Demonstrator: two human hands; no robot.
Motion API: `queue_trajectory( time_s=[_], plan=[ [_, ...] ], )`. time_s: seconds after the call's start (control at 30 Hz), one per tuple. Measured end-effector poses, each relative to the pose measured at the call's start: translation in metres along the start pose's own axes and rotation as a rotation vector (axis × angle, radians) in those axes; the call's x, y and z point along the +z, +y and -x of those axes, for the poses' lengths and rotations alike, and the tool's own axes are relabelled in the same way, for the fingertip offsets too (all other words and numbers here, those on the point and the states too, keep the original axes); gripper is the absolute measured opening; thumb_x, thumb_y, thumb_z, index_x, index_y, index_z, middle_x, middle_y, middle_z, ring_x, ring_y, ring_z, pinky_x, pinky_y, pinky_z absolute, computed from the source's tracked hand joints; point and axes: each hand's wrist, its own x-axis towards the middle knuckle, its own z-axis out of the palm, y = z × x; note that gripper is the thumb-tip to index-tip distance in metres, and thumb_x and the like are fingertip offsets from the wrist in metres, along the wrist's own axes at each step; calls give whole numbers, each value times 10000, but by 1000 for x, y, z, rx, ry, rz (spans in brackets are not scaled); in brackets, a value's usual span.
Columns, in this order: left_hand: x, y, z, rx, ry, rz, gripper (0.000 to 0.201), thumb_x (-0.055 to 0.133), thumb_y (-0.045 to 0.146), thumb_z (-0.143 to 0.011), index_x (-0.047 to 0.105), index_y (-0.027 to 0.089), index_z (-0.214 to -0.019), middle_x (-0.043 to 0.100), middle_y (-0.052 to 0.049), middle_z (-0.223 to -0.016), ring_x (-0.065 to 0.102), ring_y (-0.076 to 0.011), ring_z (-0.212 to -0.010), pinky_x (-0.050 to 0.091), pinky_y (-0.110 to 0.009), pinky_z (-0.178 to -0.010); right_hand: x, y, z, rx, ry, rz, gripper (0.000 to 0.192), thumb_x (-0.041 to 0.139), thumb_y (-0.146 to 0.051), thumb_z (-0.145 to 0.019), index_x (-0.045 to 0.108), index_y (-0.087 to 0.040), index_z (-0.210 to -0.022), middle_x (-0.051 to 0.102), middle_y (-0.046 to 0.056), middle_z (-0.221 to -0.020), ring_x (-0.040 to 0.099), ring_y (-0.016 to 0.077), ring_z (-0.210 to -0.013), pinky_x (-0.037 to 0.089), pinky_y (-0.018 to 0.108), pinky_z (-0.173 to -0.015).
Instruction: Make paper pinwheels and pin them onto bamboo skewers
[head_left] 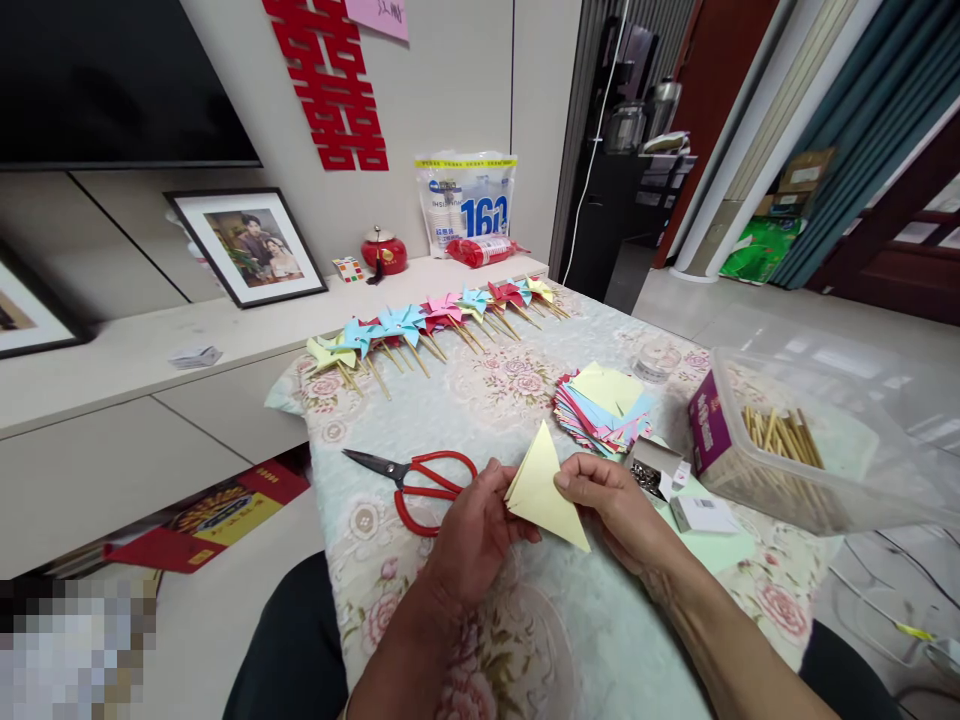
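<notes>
A pale yellow sheet of paper [546, 488], folded into a triangle, is held up over the table between both hands. My left hand [484, 525] grips its left edge, thumb on top and fingers beneath. On its right edge my right hand [600, 490] pinches the paper between thumb and fingers. Scissors with red handles [431, 478] lie beside my left hand, blades pointing left. Beyond my right hand sits a fanned stack of coloured paper squares [604, 400], a yellow one on top. Near my right wrist is a small open box of metal fasteners [649, 478].
Several finished paper pinwheels [401, 325] on sticks line the far table edge. A clear plastic bin [757, 470] of sticks stands at the right, near a small white box [703, 515] and a roll of clear tape [657, 360]. A flowered cloth [517, 380] covers the table.
</notes>
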Motion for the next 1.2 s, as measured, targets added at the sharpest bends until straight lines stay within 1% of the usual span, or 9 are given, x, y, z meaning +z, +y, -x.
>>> queue_trajectory(
  time_s=[0.17, 0.3, 0.53, 0.63, 0.7, 0.8, 0.9, 1.03, 1.2],
  plan=[
    [2, -2, 3, 57, -4, -18, 281, 661, 413, -856, 724, 143, -809, 650, -44, -738, 555, -142, -633, 482, -245, -555, 0, 1, 1, 33, -71, -49, 304, 805, -419, -696, 640, -164, -685, 654, 11, -624, 534, 130, -559, 371, 263, -562],
    [2, -1, 3, 47, -9, -9, 240, 706, 393, -823, 720, 159, -770, 629, -31, -704, 546, -134, -623, 477, -234, -560, -2, 4, 1, 59, -112, -89, 294, 818, -406, -698, 649, -166, -697, 615, -9, -605, 532, 126, -551, 394, 265, -567],
    [6, 4, 5, -8, -9, 0, 265, 747, 403, -783, 742, 142, -826, 677, -47, -722, 580, -135, -631, 486, -227, -587, -3, 5, 2, 84, -185, -108, 284, 821, -399, -720, 661, -165, -734, 611, -12, -634, 570, 130, -590, 409, 252, -578],
    [9, 5, 6, -23, -17, -1, 267, 825, 336, -699, 748, 139, -861, 700, -50, -720, 607, -138, -625, 480, -231, -607, -3, 6, 1, 78, -201, -105, 293, 831, -393, -717, 652, -161, -733, 622, -16, -634, 543, 101, -560, 385, 222, -550],
    [9, 5, 7, -37, -53, -16, 330, 854, 307, -662, 751, 145, -930, 719, -59, -746, 639, -161, -651, 487, -256, -641, -3, 7, 0, 69, -203, -95, 312, 849, -388, -696, 642, -157, -719, 618, -26, -613, 514, 80, -528, 357, 200, -515],
    [8, 4, 7, -59, -95, -33, 417, 853, 332, -666, 743, 153, -1025, 738, -79, -785, 672, -198, -696, 492, -290, -681, -3, 9, -3, 68, -214, -58, 346, 871, -396, -662, 628, -155, -712, 600, -42, -567, 471, 62, -475, 309, 182, -462],
    [7, 4, 8, -78, -87, -45, 451, 839, 373, -681, 734, 154, -1062, 743, -90, -798, 685, -216, -716, 489, -300, -688, -4, 10, -3, 71, -210, -21, 374, 877, -419, -644, 618, -159, -718, 585, -51, -536, 443, 58, -441, 284, 180, -434],
    [7, 6, 10, -103, -60, -52, 443, 831, 410, -680, 734, 162, -1034, 736, -80, -791, 687, -223, -728, 475, -287, -658, -4, 12, -2, 71, -206, 15, 380, 878, -426, -636, 637, -163, -769, 598, -48, -549, 460, 69, -452, 307, 187, -445],
    [9, 7, 11, -108, -41, -86, 371, 867, 367, -627, 730, 178, -916, 717, -52, -743, 680, -216, -718, 429, -253, -592, -1, 9, 0, 69, -186, 37, 394, 887, -431, -612, 625, -164, -735, 561, -61, -511, 432, 65, -441, 295, 188, -442]
  ],
)
